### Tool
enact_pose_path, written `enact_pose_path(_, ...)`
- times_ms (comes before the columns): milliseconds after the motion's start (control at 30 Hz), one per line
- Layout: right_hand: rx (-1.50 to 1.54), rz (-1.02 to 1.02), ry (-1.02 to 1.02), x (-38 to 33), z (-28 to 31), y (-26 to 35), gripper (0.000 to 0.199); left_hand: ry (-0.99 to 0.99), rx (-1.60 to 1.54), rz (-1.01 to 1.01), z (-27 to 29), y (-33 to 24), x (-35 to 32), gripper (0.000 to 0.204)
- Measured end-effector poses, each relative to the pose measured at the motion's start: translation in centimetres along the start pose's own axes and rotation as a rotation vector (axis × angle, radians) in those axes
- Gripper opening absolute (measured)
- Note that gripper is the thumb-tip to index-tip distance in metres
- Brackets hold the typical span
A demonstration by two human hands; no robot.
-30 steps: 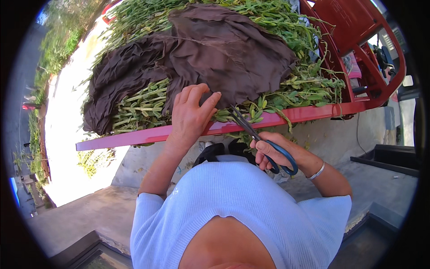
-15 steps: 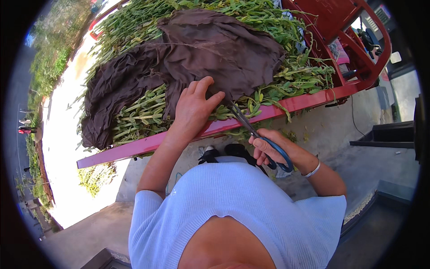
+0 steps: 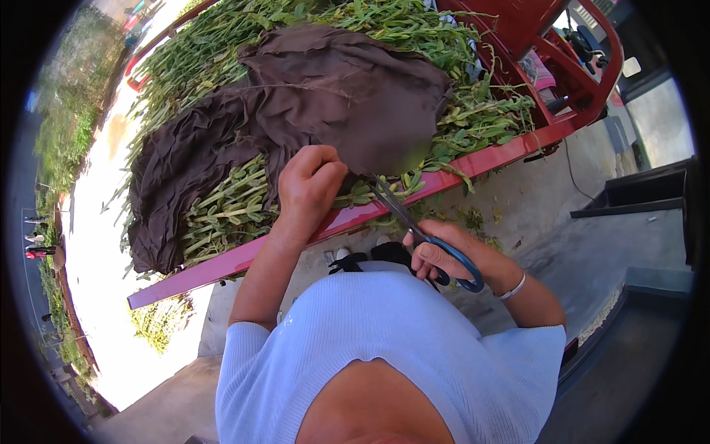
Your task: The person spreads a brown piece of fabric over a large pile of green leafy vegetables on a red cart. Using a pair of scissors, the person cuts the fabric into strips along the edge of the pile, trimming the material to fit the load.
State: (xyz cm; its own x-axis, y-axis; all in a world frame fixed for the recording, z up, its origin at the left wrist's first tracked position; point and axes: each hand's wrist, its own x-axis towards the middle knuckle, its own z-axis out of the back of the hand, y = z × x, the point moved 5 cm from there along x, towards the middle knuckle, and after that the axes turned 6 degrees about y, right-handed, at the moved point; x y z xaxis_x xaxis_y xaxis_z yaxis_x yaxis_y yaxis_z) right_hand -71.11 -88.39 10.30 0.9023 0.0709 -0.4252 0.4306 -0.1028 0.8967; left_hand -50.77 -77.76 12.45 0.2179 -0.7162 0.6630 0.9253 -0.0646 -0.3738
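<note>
A dark brown cloth [image 3: 310, 111], creased and rumpled, lies over a heap of green cut plants [image 3: 229, 196]. At the cloth's near edge my left hand [image 3: 310, 189] is closed, its fingers curled in on the fabric. My right hand [image 3: 444, 251] grips a pair of scissors [image 3: 401, 213] by the dark blue handles. The blades point up and to the left, their tips by the cloth's edge, just right of my left hand. They look slightly parted.
The plants lie on a red cart bed with a red side rail [image 3: 229, 259] between them and me. A red frame [image 3: 592, 96] rises at the far right. Black trays [image 3: 629, 203] are on the right. Loose greens [image 3: 163, 322] lie on the ground at left.
My left hand has gone from spread fingers over the cloth to closed at its near edge. The scissors stay in my right hand, and the view has shifted slightly.
</note>
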Motion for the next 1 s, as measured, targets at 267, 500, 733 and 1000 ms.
enact_pose_path(267, 0.017, 0.016, -0.069, 1.5, -0.4, 0.0, 0.046, -0.013, -0.017, -0.072, -0.3, -0.6, 0.0, 0.022)
enact_pose_path(500, -0.007, 0.110, -0.082, 3.1, -0.6, -0.1, 0.050, 0.033, 0.031, -0.136, -0.6, -1.1, 0.4, 0.022)
enact_pose_path(733, 0.067, 0.087, -0.035, 3.3, -0.4, -0.3, 0.065, 0.086, 0.061, -0.174, -0.5, -1.4, 0.5, 0.026)
enact_pose_path(1000, 0.059, 0.093, -0.049, 3.4, -0.1, -0.6, 0.069, 0.082, 0.078, -0.222, -0.5, -1.6, 0.5, 0.026)
